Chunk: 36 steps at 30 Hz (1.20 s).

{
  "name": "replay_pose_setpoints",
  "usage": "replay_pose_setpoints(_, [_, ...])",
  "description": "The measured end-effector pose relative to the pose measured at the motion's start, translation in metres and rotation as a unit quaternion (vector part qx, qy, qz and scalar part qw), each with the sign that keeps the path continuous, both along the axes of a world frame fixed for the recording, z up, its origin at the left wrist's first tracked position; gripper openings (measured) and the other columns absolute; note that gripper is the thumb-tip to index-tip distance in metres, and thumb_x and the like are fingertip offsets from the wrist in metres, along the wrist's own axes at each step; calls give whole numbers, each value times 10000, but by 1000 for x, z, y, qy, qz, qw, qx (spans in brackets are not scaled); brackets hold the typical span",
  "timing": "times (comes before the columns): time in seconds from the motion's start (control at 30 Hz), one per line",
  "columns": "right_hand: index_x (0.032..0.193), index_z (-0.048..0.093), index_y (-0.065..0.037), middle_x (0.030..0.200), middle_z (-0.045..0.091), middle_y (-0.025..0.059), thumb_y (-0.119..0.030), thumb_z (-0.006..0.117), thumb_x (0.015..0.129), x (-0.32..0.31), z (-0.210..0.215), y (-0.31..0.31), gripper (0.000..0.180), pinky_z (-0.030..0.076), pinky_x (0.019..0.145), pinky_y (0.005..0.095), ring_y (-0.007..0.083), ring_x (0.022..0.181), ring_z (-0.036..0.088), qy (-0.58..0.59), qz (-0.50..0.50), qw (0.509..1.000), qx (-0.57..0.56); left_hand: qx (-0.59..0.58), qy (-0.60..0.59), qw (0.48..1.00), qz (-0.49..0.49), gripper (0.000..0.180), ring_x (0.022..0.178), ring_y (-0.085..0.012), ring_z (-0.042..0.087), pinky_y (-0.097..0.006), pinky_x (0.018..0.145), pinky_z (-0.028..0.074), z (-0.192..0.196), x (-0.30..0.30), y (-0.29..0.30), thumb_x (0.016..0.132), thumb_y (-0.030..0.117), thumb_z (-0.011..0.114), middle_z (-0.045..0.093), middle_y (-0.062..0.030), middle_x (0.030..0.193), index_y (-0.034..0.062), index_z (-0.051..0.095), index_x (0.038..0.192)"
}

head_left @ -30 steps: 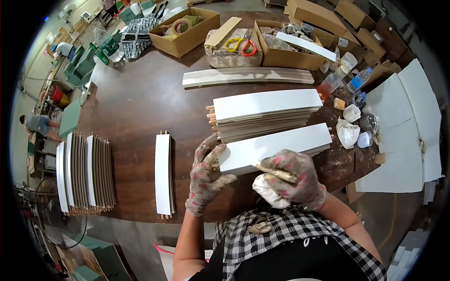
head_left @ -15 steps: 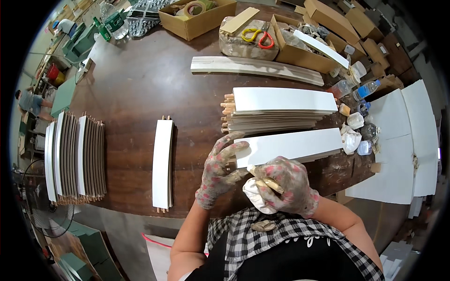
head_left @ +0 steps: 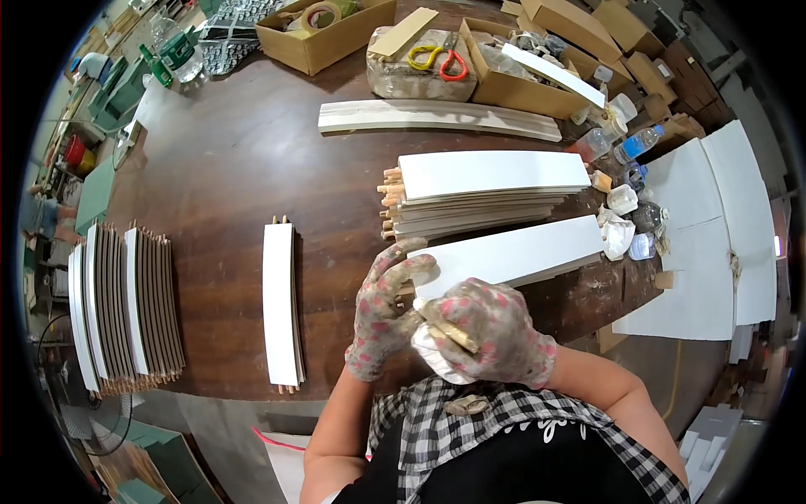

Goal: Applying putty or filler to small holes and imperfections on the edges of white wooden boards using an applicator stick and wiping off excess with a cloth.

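Both my hands wear stained gloves with pink spots. My left hand [head_left: 382,315] curls round the near-left end of a white board [head_left: 512,252], a fingertip resting on its corner. In my right hand [head_left: 495,332] is a short tan stick-like tool [head_left: 453,332], its pale tip close to the board's end and my left thumb. A white cloth [head_left: 437,357] is bunched under the same hand. The tool's exact kind is hard to make out. Beyond lies a stack of white boards [head_left: 495,175] with wooden dowels [head_left: 391,191] sticking out at the left.
To the left stand a small pair of white boards [head_left: 280,307] and a larger row of boards [head_left: 126,307]. Pale strips [head_left: 437,118], scissors [head_left: 441,63] on a wrapped block, and open cartons [head_left: 327,38] lie at the back. Bottles [head_left: 638,143] crowd the right edge.
The view has shifted, so the table things sit a little further left. My right hand and its tool are slightly closer to my left thumb at the board's end.
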State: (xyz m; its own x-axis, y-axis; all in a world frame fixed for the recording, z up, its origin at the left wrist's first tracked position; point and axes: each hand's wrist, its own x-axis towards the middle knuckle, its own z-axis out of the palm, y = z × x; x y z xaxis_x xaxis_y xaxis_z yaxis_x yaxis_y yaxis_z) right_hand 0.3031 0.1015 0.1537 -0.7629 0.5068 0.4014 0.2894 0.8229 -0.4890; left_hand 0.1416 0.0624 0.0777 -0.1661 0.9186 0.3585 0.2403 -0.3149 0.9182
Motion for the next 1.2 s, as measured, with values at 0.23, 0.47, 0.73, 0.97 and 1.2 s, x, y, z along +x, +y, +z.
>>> replay_pose_setpoints(0.23, [991,586,-78,763,613,75,-200,660,828,19,-3,-2,216,539,555,308,163,588,608,47,-42,996,-59,25,30,999,9,463,1141,-287,571,-375,925,499,0,-1,1,753,291,778,569,-138,1243,59,612,1118])
replay_pose_setpoints(0.47, [946,617,-78,758,633,56,-167,673,820,26,-6,0,164,555,498,275,133,593,632,47,-117,990,-68,32,42,998,18,457,1082,-295,599,-376,856,539,-2,0,0,686,171,805,579,-136,1226,79,615,1092])
replay_pose_setpoints(0.73, [942,655,-108,766,665,51,-190,667,820,13,-7,-7,147,535,473,282,127,561,625,43,-85,992,-78,39,-11,999,-8,471,1111,-303,581,-374,852,548,-4,2,4,687,124,808,575,-156,1219,83,599,1107])
replay_pose_setpoints(0.97, [886,636,-79,821,688,81,-163,685,819,17,-8,-10,118,581,601,309,178,680,685,112,-106,977,-148,35,-33,998,-27,488,1100,-249,588,-342,847,572,-5,3,3,707,125,811,523,-158,1256,60,584,1134])
replay_pose_setpoints(1.2, [970,585,-59,784,666,101,-117,641,846,62,-9,2,148,596,546,288,181,670,686,57,-255,961,-89,7,-38,999,-23,501,1104,-266,571,-355,854,546,-5,-1,-1,708,199,825,522,-175,1248,76,571,1122])
